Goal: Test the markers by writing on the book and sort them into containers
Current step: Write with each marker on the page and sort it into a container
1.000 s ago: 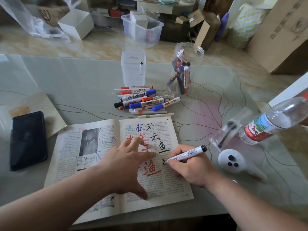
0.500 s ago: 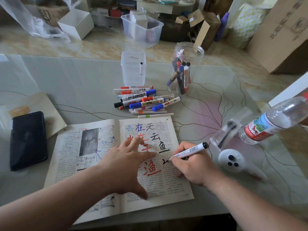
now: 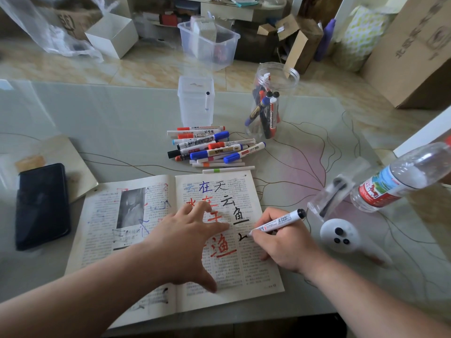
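An open book [image 3: 258,276] lies at the table's near edge, its right page covered with blue, red and black handwritten characters. My left hand [image 3: 185,242] presses flat on that page with fingers spread. My right hand [image 3: 283,242] grips a white marker with a black end [image 3: 278,222], its tip touching the page beside a fresh black stroke. Beyond the book lies a pile of several markers [image 3: 212,148]. Behind the pile stand a square clear container [image 3: 196,101] holding one marker and a round clear jar [image 3: 271,103] holding several markers.
A black phone [image 3: 42,206] rests on a notebook [image 3: 75,167] at the left. To the right are a white round device [image 3: 339,235], a clear cap tube [image 3: 334,193] and a tilted water bottle [image 3: 400,176]. Boxes and a plastic bin [image 3: 207,42] sit on the floor beyond.
My right hand moved the marker tip slightly up and right, adding to the small black stroke. My left hand stayed in place on the page.
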A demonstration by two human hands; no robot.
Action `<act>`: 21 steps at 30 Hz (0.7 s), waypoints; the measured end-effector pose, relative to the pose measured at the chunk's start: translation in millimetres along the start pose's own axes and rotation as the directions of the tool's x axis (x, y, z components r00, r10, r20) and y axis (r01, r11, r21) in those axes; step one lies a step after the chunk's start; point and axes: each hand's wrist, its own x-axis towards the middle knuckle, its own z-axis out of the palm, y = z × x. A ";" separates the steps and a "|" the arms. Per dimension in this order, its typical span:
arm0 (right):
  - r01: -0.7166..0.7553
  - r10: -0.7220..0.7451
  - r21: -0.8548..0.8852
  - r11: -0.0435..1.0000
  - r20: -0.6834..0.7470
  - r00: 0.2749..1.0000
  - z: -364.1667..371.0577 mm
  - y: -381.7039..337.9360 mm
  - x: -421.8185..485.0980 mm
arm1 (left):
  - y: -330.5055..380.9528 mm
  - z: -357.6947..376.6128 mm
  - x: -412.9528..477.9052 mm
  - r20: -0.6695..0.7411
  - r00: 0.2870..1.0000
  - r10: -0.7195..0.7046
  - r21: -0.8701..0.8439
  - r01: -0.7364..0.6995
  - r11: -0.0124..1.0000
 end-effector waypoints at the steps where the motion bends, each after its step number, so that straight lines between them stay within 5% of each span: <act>1: 0.004 -0.004 0.001 1.000 0.000 1.000 -0.1 -0.8 -0.5 | -0.1 -0.1 -0.1 -0.001 1.000 0.000 0.000 0.000 1.000; 21: 0.042 -0.040 -0.020 0.999 0.075 0.996 -1.2 -1.5 -2.9 | -0.5 -0.2 0.4 -0.005 1.000 0.009 0.013 -0.009 1.000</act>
